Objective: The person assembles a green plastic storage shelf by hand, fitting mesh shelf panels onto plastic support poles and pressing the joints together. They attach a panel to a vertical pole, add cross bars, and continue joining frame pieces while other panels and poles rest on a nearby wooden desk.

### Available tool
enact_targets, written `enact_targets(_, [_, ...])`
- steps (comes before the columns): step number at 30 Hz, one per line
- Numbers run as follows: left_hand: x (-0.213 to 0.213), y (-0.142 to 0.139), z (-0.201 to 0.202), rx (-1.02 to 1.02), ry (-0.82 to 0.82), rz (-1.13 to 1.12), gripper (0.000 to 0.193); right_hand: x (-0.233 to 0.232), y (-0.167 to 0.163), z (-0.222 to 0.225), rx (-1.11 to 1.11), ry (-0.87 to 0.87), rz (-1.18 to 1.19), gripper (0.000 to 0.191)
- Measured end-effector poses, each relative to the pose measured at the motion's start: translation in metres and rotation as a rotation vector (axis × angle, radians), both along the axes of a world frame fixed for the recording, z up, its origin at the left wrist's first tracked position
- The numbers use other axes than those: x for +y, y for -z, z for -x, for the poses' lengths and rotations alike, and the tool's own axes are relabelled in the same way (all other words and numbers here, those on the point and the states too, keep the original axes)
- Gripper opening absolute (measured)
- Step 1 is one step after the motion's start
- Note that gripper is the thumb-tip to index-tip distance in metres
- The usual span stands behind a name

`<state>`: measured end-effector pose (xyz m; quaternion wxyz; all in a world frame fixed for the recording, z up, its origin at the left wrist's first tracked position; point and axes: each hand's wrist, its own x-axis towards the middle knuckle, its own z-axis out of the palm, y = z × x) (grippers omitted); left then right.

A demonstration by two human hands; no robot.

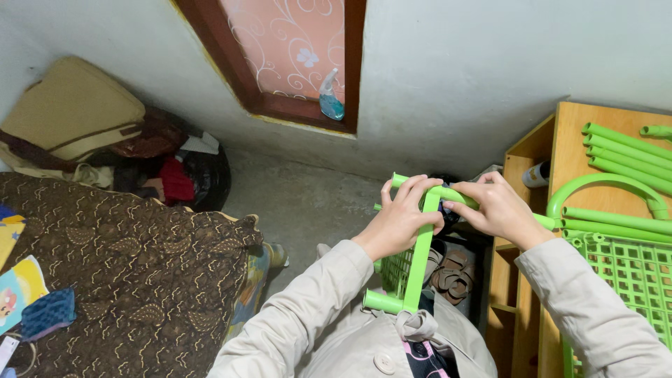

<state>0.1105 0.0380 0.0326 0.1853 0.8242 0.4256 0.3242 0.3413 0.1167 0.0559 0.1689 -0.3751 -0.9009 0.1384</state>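
A bright green plastic rack frame (418, 269), with tube sockets at its corners and a grid panel behind it, stands upright above my lap. My left hand (402, 218) grips the top of the frame's side bar. My right hand (498, 207) closes on a green tube (458, 195) that runs across the top of the frame toward the right. Both sleeves are beige.
A wooden shelf unit (568, 150) on the right carries several loose green tubes (626, 155), a curved green piece (602, 183) and a green grid panel (640, 273). A brown patterned bed cover (133, 273) lies left, bags (73, 112) behind it. A spray bottle (330, 98) stands on the window sill.
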Motion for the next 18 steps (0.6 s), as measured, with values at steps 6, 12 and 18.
enact_targets(6, [0.001,-0.001,0.001,-0.019,0.011,0.000,0.021,0.018,-0.009,0.002,-0.128,0.077,0.399,0.039])
enact_targets(12, [0.000,-0.002,0.005,-0.023,-0.067,-0.007,0.022,-0.016,0.000,0.021,0.018,0.175,-0.458,0.042])
enact_targets(18, [-0.001,-0.005,0.003,-0.030,-0.012,0.013,0.025,-0.017,0.005,0.014,-0.037,0.128,-0.423,0.035])
